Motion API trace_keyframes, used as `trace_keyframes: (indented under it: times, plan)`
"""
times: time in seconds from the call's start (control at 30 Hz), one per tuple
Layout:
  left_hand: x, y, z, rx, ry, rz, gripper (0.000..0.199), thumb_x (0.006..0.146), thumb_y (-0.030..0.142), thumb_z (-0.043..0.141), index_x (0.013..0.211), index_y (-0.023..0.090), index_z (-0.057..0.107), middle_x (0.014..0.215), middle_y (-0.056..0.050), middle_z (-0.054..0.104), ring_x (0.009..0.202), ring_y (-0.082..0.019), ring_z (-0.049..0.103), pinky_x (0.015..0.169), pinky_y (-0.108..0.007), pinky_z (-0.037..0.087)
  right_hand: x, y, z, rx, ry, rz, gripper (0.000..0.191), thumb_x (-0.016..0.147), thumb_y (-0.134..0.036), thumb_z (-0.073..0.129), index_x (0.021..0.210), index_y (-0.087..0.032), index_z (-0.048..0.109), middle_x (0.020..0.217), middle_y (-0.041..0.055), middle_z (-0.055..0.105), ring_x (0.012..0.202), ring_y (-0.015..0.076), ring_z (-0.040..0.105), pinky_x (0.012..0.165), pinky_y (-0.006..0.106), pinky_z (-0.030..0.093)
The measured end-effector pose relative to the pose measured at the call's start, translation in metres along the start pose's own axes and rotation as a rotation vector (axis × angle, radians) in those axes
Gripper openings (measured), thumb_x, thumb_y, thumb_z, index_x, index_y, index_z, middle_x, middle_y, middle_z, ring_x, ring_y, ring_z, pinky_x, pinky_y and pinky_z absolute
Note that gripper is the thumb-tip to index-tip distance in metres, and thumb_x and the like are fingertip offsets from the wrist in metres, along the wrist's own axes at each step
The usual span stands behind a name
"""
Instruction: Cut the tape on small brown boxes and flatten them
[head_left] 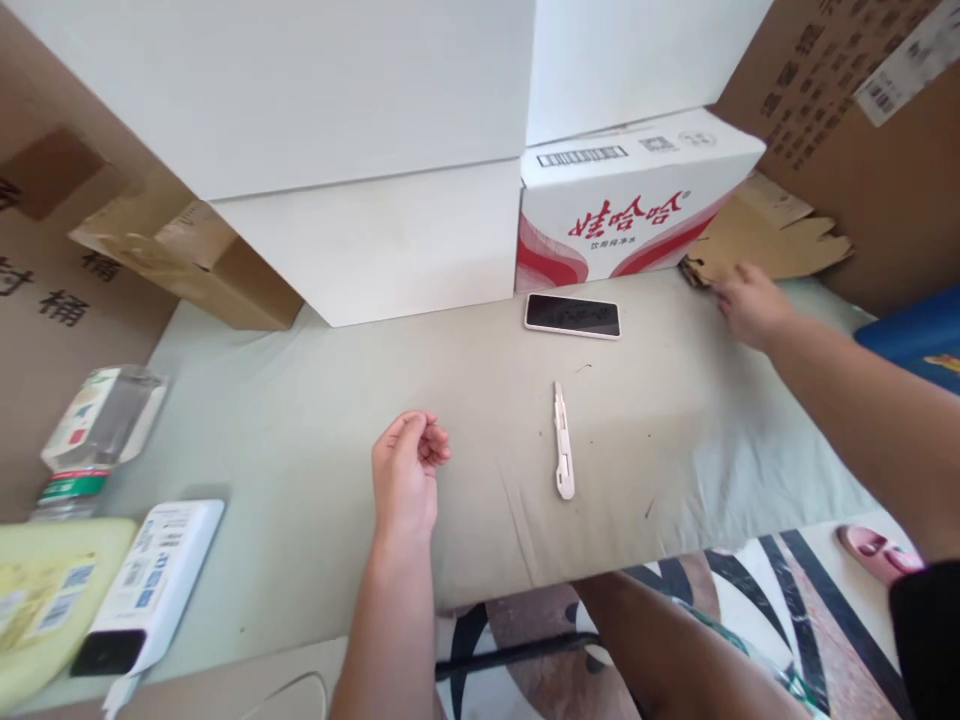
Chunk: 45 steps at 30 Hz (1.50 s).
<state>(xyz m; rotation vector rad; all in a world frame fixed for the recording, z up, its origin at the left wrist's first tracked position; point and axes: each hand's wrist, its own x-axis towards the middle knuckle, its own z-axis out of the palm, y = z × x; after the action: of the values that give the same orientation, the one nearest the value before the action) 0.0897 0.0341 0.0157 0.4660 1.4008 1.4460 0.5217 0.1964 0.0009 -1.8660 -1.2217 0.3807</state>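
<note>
My left hand (409,460) hovers over the cloth-covered surface (300,420), its fingers curled in; whatever they might hold is hidden. At the right, my right hand (750,303) reaches to the near edge of some flattened brown cardboard (739,240), fingers against it beside the white and red box (630,220). Between my hands lies a white utility knife (563,445), blade end pointing away. Behind it a phone (573,316) rests screen up near the boxes.
Large white boxes (420,245) stand along the back. Brown cartons (862,130) flank both sides, with a small open box (247,285) at left. A clear bottle (105,420), a yellow container (52,590) and a white power bank (161,570) lie at the left.
</note>
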Motion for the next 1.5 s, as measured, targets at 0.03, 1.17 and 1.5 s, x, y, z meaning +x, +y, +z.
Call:
trace_keyframes:
  times: [0.03,1.17,1.5]
  plan:
    - [-0.001,0.003,-0.004,-0.015,0.005,0.001,0.026,0.058,0.036,0.075,0.069,0.016,0.063,0.054,0.003,0.06,0.045,-0.007,0.052,0.044,-0.018,0.04,-0.015,-0.009,0.0,0.004,-0.018,0.016,0.03,0.073,0.0,0.06,0.096,-0.019,0.058,0.092,0.0094,0.065,0.08,0.0169,0.061,0.072,0.033,0.046]
    - [0.002,0.075,-0.185,-0.387,0.308,0.313,0.018,0.066,0.035,0.061,0.075,0.02,0.058,0.059,0.004,0.054,0.057,-0.011,0.053,0.06,-0.025,0.041,-0.273,-0.326,0.241,0.251,-0.88,-0.808,0.036,0.094,-0.029,0.055,0.124,-0.021,0.073,0.138,0.0072,0.067,0.104,0.0248,0.075,0.102,0.049,0.059]
    - [0.009,0.052,-0.162,-0.165,0.157,0.634,0.03,0.091,0.044,0.048,0.104,0.022,0.065,0.114,-0.006,0.071,0.113,-0.021,0.064,0.098,-0.034,0.045,-0.344,-0.17,0.017,0.403,-0.699,-0.897,0.029,0.097,-0.025,0.054,0.112,-0.028,0.079,0.127,0.0076,0.074,0.108,0.0255,0.076,0.087,0.034,0.065]
